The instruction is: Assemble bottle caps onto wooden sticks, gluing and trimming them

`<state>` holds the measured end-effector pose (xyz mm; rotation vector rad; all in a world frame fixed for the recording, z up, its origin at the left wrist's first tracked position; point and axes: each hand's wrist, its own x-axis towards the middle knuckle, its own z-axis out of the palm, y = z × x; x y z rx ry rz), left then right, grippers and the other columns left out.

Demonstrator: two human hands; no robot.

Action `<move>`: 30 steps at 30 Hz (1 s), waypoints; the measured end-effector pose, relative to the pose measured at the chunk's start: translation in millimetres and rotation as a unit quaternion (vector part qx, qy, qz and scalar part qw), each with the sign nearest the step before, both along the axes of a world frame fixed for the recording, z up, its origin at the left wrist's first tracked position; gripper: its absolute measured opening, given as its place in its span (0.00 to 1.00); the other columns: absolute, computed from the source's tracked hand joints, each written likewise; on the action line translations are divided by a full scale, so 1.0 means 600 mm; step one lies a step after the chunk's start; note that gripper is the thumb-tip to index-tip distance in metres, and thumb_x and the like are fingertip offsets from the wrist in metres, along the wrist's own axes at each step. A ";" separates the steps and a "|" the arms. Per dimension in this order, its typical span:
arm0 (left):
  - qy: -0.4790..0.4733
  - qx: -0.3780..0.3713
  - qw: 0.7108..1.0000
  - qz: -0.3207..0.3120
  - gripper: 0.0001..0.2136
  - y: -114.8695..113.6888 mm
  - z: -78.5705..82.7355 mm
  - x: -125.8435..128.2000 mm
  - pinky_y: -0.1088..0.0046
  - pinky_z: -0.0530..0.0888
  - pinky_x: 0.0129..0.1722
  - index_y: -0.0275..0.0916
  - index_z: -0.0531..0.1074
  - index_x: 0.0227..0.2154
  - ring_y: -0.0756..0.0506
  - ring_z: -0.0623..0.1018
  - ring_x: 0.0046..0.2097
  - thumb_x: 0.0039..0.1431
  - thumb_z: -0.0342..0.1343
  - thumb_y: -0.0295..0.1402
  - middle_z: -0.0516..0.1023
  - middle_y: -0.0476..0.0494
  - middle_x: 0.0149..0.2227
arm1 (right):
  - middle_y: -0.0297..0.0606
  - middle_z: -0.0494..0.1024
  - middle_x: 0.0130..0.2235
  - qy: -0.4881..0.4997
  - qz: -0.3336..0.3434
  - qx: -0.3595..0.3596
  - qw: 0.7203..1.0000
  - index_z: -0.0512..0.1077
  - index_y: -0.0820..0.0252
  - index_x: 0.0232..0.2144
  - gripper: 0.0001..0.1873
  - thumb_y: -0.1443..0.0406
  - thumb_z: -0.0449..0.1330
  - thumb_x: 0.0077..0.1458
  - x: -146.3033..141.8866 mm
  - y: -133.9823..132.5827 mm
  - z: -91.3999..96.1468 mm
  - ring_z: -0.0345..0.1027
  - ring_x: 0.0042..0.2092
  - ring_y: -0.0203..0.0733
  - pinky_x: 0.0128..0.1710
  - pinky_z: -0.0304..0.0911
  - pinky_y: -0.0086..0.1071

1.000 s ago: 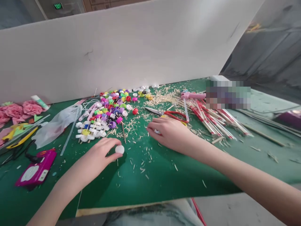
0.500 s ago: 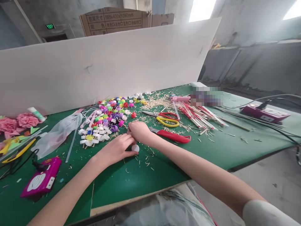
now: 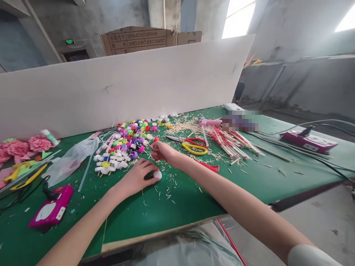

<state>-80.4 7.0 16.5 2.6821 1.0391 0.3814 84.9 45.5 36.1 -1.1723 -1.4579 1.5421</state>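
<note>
A white bottle cap [image 3: 158, 175] is pinched between the thumb and fingers of my left hand [image 3: 140, 175], low over the green tabletop. Just above and to the right of it, my right hand [image 3: 162, 152] is closed in a pinch; a thin sliver seems to poke out at its fingertips, too small to name. Left of both hands lies a pile of coloured bottle caps [image 3: 134, 140], with white caps on short wooden sticks [image 3: 116, 159] along its near side. Under my right forearm, a red-handled knife [image 3: 209, 167] is partly hidden.
Scissors with red and yellow handles [image 3: 194, 149] lie right of my hands, before wood shavings [image 3: 181, 125] and a bundle of red-and-white sticks [image 3: 229, 140]. Purple power strips [image 3: 51, 208] with cords sit at either side. A white board [image 3: 127, 88] stands along the back.
My right hand has drawn away from the left one, opening a gap between them. The left hand keeps its pinch on the white bottle cap. The camera view has tilted up slightly.
</note>
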 end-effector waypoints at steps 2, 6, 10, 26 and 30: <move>0.005 0.008 1.000 0.010 0.11 0.001 0.000 -0.003 0.60 0.69 0.50 0.42 0.74 0.40 0.42 0.69 0.48 0.62 0.52 0.41 0.77 0.43 0.43 | 0.25 0.47 0.19 0.049 0.012 -0.042 0.998 0.51 0.55 0.21 0.14 0.62 0.38 0.59 0.002 -0.002 0.006 0.40 0.20 0.32 0.20 0.48 0.27; 0.001 0.018 0.999 0.032 0.10 0.008 -0.005 -0.007 0.61 0.68 0.49 0.41 0.74 0.40 0.42 0.68 0.46 0.62 0.53 0.40 0.76 0.43 0.43 | 0.23 0.43 0.19 0.138 -0.013 -0.069 0.988 0.49 0.55 0.21 0.17 0.57 0.43 0.60 0.011 -0.002 0.011 0.37 0.20 0.30 0.20 0.46 0.26; -0.013 0.017 0.998 0.062 0.11 0.015 -0.011 -0.006 0.62 0.67 0.50 0.39 0.73 0.40 0.43 0.68 0.46 0.62 0.53 0.39 0.76 0.42 0.43 | 0.23 0.43 0.19 0.200 -0.043 -0.062 0.977 0.47 0.55 0.20 0.14 0.66 0.44 0.57 0.009 -0.002 0.009 0.35 0.21 0.30 0.19 0.43 0.25; -0.022 -0.015 0.997 0.078 0.08 0.017 -0.012 -0.002 0.64 0.66 0.46 0.39 0.71 0.38 0.43 0.68 0.43 0.62 0.52 0.37 0.74 0.44 0.40 | 0.24 0.43 0.18 0.286 -0.057 0.017 0.956 0.51 0.55 0.18 0.11 0.69 0.48 0.49 -0.009 -0.022 0.002 0.35 0.21 0.31 0.20 0.39 0.28; -0.042 -0.011 0.996 0.076 0.08 0.021 -0.020 -0.004 0.65 0.66 0.43 0.40 0.71 0.37 0.42 0.69 0.42 0.60 0.53 0.38 0.75 0.44 0.39 | 0.25 0.44 0.18 0.283 -0.055 0.033 0.957 0.51 0.56 0.16 0.12 0.69 0.49 0.48 -0.016 -0.029 0.001 0.36 0.22 0.30 0.20 0.40 0.28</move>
